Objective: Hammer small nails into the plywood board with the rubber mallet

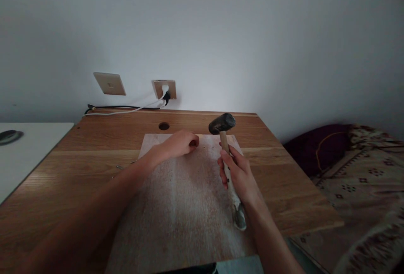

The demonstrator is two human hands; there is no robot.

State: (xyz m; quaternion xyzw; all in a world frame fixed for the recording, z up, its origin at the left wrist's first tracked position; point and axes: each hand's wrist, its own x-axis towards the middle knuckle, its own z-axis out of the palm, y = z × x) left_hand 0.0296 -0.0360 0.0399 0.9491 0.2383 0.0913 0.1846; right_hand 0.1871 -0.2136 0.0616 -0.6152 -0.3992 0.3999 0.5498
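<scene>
My right hand (238, 168) is wrapped round the wooden handle of a hammer (222, 124). Its thick black head is raised above the far right part of a whitish, worn wooden board (189, 211). The handle slants down toward me, and its lower end is rough and stained pale and dark. Over the far middle of the board is my left hand (181, 143), its fingers curled together. What they hold, if anything, is hidden. Small thin metal pieces (120, 167) lie left of the board, partly covered by my left forearm.
The board lies on a wooden desk (284, 185) with a round cable hole (163, 126). Plugs fill a wall socket (164, 89), and cables (126, 111) run along the desk's back edge. A white surface (34, 147) stands left; patterned bedding (356, 194) lies right.
</scene>
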